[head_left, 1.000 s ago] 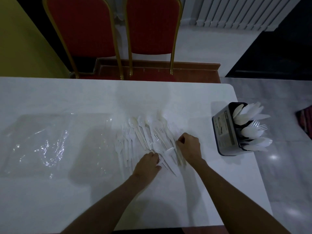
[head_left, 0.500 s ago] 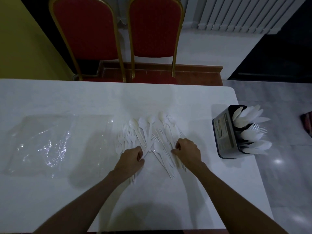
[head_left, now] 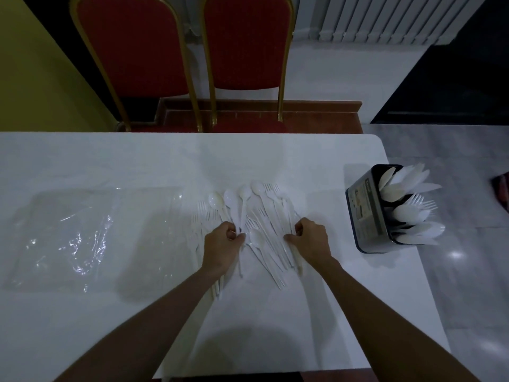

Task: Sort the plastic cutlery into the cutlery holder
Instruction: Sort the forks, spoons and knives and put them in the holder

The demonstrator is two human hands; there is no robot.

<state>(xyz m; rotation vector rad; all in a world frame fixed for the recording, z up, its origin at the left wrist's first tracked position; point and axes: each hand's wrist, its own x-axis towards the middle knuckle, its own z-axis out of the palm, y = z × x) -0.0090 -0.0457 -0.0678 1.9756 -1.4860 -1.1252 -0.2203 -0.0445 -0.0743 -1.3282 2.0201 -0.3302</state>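
Note:
A pile of white plastic cutlery (head_left: 264,216), spoons and forks, lies fanned out on the white table (head_left: 275,161). My left hand (head_left: 221,245) rests on the pile's left part, thumb and forefinger pinching spoon handles. At the pile's right edge, my right hand (head_left: 312,241) has its fingers curled round a few handles, and one handle sticks out below the palm. The dark cutlery holder (head_left: 366,213) stands at the table's right edge, apart from both hands, with several white spoons, forks and knives in it.
A clear plastic bag (head_left: 82,235) lies flat on the left of the table. Two red chairs (head_left: 242,51) with gold frames stand behind the far edge. The holder sits close to the table's right edge, with grey floor beyond.
My left hand has shifted left from the pile's middle to the spoon handles and closed on them. My right hand stays at the pile's right edge, gathering handles.

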